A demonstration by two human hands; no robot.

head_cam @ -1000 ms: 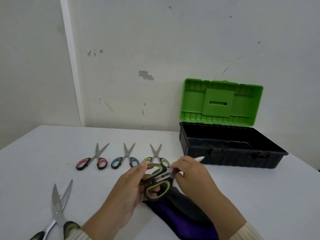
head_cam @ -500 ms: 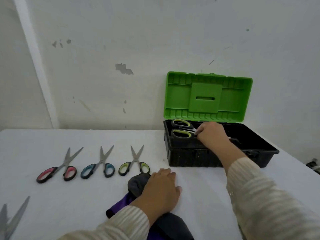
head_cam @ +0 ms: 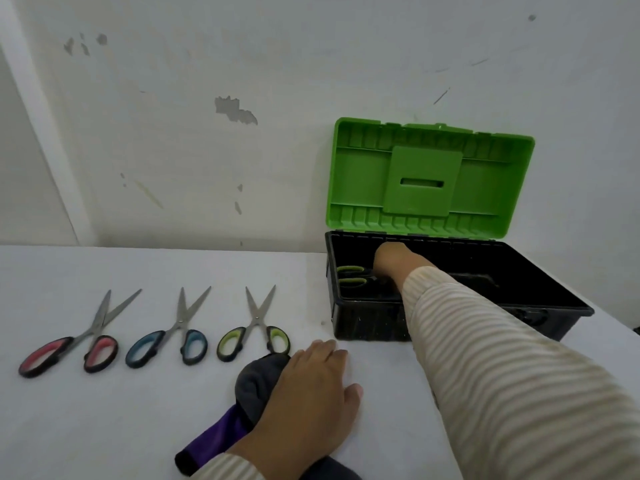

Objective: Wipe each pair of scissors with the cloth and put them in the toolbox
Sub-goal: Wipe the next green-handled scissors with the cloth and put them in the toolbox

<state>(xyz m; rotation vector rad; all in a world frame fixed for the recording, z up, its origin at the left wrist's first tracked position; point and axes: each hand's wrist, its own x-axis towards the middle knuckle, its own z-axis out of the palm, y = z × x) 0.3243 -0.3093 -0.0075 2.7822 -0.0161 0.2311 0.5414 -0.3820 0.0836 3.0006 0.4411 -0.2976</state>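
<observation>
The black toolbox (head_cam: 367, 320) stands open at the back right with its green lid (head_cam: 429, 178) upright. My right hand (head_cam: 393, 263) reaches down inside its left end and holds the large green-handled scissors (head_cam: 349, 276) by the blades. Only the two handle loops show, low in the box. My left hand (head_cam: 311, 396) rests flat on the grey and purple cloth (head_cam: 256, 386) near the table's front edge. Three smaller scissors lie in a row to the left: red-handled (head_cam: 45, 355), blue-handled (head_cam: 142, 351), green-handled (head_cam: 258, 318).
The white table (head_cam: 104, 427) meets a scuffed white wall just behind the toolbox. My striped right sleeve (head_cam: 502, 375) crosses the front wall of the box.
My right hand carried the large green-handled scissors from in front of me into the toolbox and has lowered them to the bottom. My left hand let go and settled on the cloth.
</observation>
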